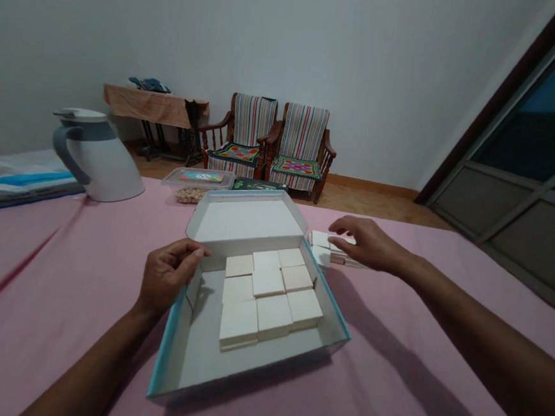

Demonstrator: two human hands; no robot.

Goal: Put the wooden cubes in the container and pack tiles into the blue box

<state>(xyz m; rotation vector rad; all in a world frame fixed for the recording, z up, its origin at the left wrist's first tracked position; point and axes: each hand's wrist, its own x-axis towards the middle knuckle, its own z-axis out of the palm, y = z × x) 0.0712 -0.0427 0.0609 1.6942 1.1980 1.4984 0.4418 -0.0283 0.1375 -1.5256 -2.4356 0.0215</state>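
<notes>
A shallow cardboard box (197, 368) with blue outer edges and a white inside stands on the pink cloth, its lid (252, 220) folded back. Several square white tiles (275, 315) lie in rows inside it, toward its right. My left hand (169, 271) pinches the box's left wall near the hinge corner. Just beyond the box's right side is another group of white tiles (320, 255). Over that group hovers my right hand (364, 242), thumb and fingers curved and apart, with nothing visibly held. The hand hides part of those tiles.
Left of the box stand a white and grey jug (105, 162) and a plastic-wrapped packet (24, 182). Behind the lid are a clear container (195, 185) and a dark flat box (255, 184). Two wooden armchairs (302, 139) are by the wall, beyond the pink-covered surface (418, 309).
</notes>
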